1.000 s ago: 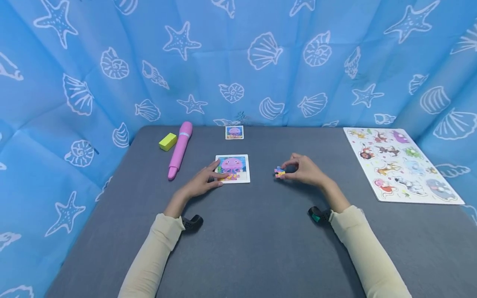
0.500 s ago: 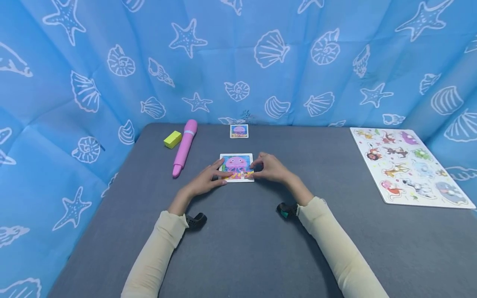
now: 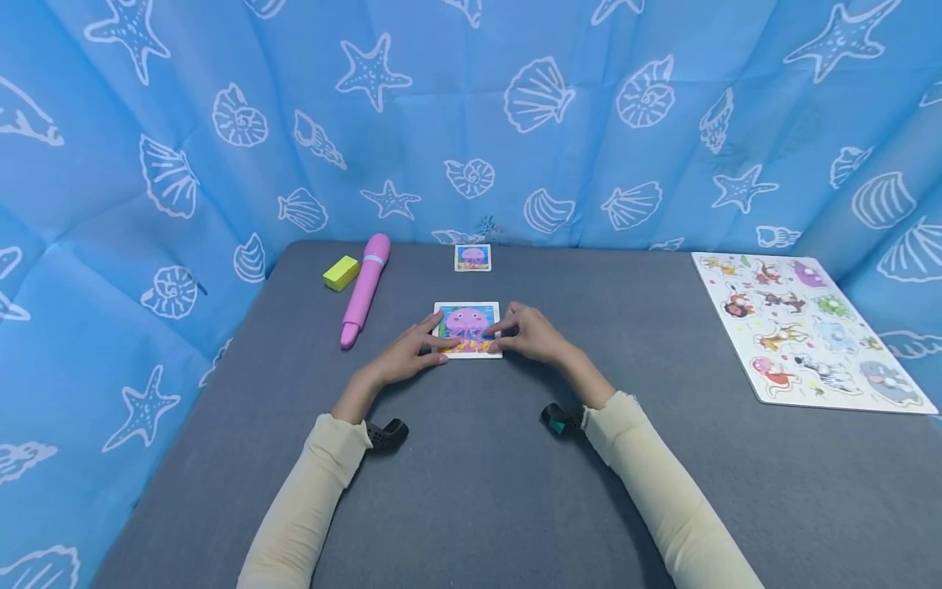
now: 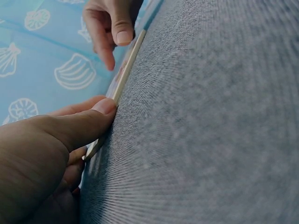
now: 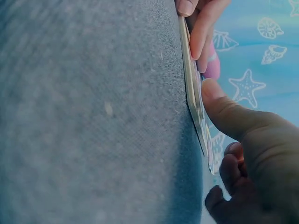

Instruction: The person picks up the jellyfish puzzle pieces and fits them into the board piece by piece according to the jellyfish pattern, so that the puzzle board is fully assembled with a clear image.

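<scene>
A small jigsaw puzzle [image 3: 468,317] with a pink jellyfish and a white border lies flat on the table in the head view. My left hand [image 3: 405,352] holds its left side, the thumb at the front edge and a finger lying over the picture. From the right, my right hand [image 3: 540,334] touches the lower right of the picture with thumb and forefinger. The right wrist view has the right thumb [image 5: 214,91] against the puzzle's face. In the left wrist view, the right thumb and forefinger stand apart. The piece's own outline under the fingers is hidden.
Behind the puzzle lies a small jellyfish picture card [image 3: 473,258]. A pink microphone-shaped pen [image 3: 365,290] and a yellow block [image 3: 342,273] are at the back left. An animal peg board [image 3: 809,331] lies at the right. A blue curtain [image 3: 434,123] hangs behind the table.
My right hand has moved left from the bare table to the puzzle with a jigsaw piece. The white gap at the picture's lower right is now covered. The left hand stays at the puzzle.
</scene>
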The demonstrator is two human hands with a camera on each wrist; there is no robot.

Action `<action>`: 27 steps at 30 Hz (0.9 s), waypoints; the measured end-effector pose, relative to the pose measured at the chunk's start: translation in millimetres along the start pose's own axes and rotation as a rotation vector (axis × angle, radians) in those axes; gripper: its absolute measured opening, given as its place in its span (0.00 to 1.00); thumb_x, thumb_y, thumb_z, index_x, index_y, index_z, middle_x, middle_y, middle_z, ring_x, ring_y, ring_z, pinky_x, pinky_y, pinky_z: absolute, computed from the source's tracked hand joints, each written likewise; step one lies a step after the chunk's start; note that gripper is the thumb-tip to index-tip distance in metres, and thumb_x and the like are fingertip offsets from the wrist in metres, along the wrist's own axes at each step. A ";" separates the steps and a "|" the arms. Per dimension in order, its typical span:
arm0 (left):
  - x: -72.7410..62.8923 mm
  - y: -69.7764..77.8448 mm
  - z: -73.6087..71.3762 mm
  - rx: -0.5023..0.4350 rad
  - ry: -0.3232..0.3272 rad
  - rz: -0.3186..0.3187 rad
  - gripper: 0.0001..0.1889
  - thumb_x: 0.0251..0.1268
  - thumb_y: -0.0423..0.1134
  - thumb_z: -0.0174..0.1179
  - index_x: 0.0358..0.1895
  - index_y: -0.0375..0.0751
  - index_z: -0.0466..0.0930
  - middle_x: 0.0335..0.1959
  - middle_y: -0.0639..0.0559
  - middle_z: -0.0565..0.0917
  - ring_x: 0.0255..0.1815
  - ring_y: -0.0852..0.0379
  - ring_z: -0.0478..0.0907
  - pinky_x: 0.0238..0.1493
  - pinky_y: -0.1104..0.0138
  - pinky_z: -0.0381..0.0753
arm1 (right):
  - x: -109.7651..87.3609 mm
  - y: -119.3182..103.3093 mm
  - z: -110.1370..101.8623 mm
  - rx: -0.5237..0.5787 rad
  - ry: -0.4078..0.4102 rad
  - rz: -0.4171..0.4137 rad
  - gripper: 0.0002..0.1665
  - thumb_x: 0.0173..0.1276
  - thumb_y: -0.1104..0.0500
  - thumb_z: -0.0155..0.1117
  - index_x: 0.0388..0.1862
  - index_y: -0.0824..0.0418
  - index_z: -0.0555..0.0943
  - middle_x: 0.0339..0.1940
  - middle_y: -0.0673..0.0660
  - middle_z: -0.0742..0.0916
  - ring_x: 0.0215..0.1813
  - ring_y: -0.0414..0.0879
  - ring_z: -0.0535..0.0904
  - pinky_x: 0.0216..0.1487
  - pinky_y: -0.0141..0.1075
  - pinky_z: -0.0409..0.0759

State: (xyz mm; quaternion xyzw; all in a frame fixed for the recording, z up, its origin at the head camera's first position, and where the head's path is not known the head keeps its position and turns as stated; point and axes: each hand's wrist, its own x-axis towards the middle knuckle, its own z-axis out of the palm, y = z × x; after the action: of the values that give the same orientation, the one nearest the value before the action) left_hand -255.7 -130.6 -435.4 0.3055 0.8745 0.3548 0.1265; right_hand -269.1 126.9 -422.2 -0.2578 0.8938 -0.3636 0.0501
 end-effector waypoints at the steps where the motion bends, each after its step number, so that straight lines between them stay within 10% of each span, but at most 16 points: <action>1: 0.0 0.1 0.0 0.001 -0.001 0.000 0.20 0.65 0.42 0.54 0.60 0.48 0.73 0.74 0.41 0.47 0.75 0.44 0.40 0.71 0.45 0.38 | -0.1 0.5 0.2 0.021 -0.005 0.002 0.16 0.53 0.58 0.71 0.42 0.60 0.85 0.25 0.56 0.70 0.27 0.45 0.59 0.29 0.33 0.58; 27: 1.8 -0.5 -1.3 0.029 -0.005 -0.016 0.20 0.65 0.43 0.55 0.60 0.49 0.72 0.74 0.43 0.48 0.75 0.45 0.41 0.71 0.45 0.40 | 3.8 -8.6 5.5 -0.059 -0.023 0.103 0.15 0.56 0.57 0.69 0.43 0.60 0.83 0.24 0.55 0.73 0.24 0.43 0.56 0.26 0.31 0.56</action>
State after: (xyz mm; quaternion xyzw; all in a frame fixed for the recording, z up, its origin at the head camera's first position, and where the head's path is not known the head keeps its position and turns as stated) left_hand -257.9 -130.4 -434.9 0.3012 0.8816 0.3404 0.1271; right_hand -267.2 116.5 -420.0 -0.2169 0.9155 -0.3311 0.0715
